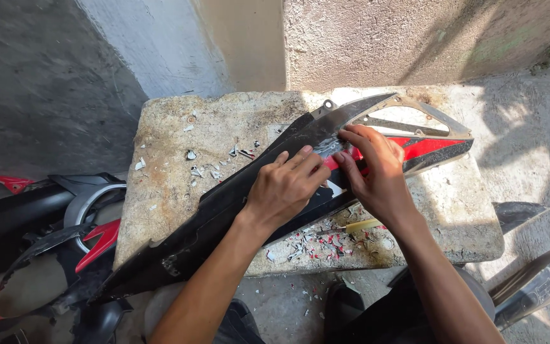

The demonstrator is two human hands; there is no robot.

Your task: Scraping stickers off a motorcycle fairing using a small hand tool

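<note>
- The long black motorcycle side panel (224, 210) lies slantwise across the rough concrete slab (173, 172); its narrow lower end juts off the slab's near left edge, its open-framed upper end reaches the far right.
- My left hand (286, 186) lies palm-down flat on the middle of the panel, fingers together and pointing up along it, pressing on it rather than gripping anything.
- My right hand (377, 169) sits just beside the left, further up the panel, fingers curled with the tips down on the panel's surface where the red sticker (424, 146) begins. I cannot tell whether a strip of sticker is pinched between them.
- The red sticker runs on from under my right fingertips towards the panel's far right end.
- Torn sticker scraps (316, 245) lie scattered on the slab just below my hands; more scraps lie beyond the panel to the left.
- A yellow-handled tool (359, 226) rests on the slab among the scraps, under my right wrist.
- Other black and red bike panels (65, 236) lie heaped on the ground left of the slab.
</note>
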